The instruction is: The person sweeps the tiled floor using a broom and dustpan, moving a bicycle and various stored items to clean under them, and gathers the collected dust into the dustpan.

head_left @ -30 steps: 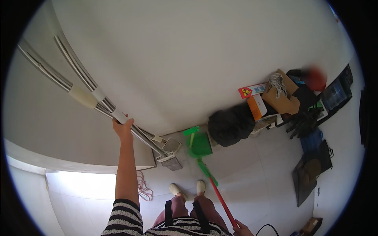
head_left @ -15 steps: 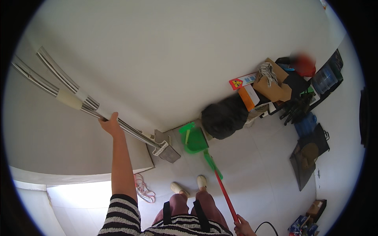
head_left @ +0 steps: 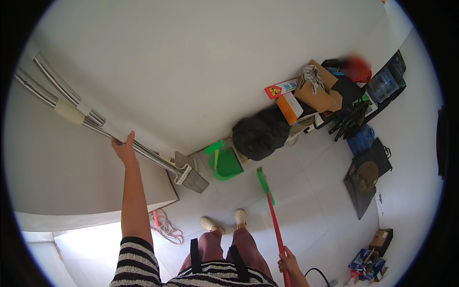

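My left hand (head_left: 125,150) is closed around the metal pole of a flat mop (head_left: 152,155) that leans along the wall. Its grey flat head (head_left: 195,182) rests on the floor. A second steel pole (head_left: 62,82) leans just above it. My right hand (head_left: 289,266) grips the red handle of a broom (head_left: 274,220). The broom's green bristled head (head_left: 264,183) is on the floor, a little apart from a green dustpan (head_left: 226,165). The dustpan sits against the wall, with its own green-and-cream handle folded over it.
A black bag (head_left: 260,135) stands by the wall right of the dustpan. Beyond it are an open cardboard box (head_left: 315,93), an orange-and-white box (head_left: 289,109) and blue water jugs (head_left: 361,140). A coiled pink-and-white cord (head_left: 167,228) lies near my feet.
The broom head has moved right, away from the dustpan's edge. My right hand has come further up into view. My left hand still holds the mop pole.
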`<state>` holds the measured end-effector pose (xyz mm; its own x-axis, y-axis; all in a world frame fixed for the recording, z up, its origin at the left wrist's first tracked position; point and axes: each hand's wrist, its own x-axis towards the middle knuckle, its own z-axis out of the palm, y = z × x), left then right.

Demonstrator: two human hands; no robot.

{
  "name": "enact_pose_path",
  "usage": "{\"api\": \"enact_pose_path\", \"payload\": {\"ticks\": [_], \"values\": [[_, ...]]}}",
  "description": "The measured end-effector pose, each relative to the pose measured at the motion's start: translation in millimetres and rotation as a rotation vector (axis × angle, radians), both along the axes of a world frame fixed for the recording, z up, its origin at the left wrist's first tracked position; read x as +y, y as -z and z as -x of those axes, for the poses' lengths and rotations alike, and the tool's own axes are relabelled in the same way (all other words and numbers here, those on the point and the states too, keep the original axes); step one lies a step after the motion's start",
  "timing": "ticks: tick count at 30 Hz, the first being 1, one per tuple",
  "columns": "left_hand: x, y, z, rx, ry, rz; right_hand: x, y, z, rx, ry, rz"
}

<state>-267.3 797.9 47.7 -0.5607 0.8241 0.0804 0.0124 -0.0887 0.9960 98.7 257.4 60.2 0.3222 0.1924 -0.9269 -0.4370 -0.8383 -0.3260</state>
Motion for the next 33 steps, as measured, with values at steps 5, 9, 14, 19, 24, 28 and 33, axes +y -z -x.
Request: {"api": "enact_pose_path", "payload": {"ticks": [5, 9, 14, 19, 24, 28, 33], "values": [[-22.2, 6.3, 2.1, 0.010, 0.145, 0.159, 12.5, 49.5, -43.1, -0.083, -0.035, -0.067], [-76.1, 24.8, -0.5, 0.145, 0.154, 0.234, 40.6, 90.5, -96.5, -0.081, -0.049, -0.155], [-248.5, 69.4, 0.3, 0.365, 0.332, 0.464, 49.6, 102.1, -144.1, 0.046, -0.232, -0.037], [-483.0, 99.3, -18.1, 0.146, 0.355, 0.837, 8.6, 107.0, -170.5, -0.083, -0.560, 0.112], [-656.0, 110.8, -43.9, -0.049, 0.348, 1.186, -22.4, 89.1, -187.0, -0.133, -0.752, 0.222], [-715.4, 106.8, -61.7, -0.078, 0.382, 1.203, -48.5, 90.7, -190.5, -0.141, -0.846, 0.213], [-739.6, 94.1, -61.1, -0.031, 0.375, 1.111, -81.6, 69.3, -184.4, -0.074, -0.923, 0.255]]}}
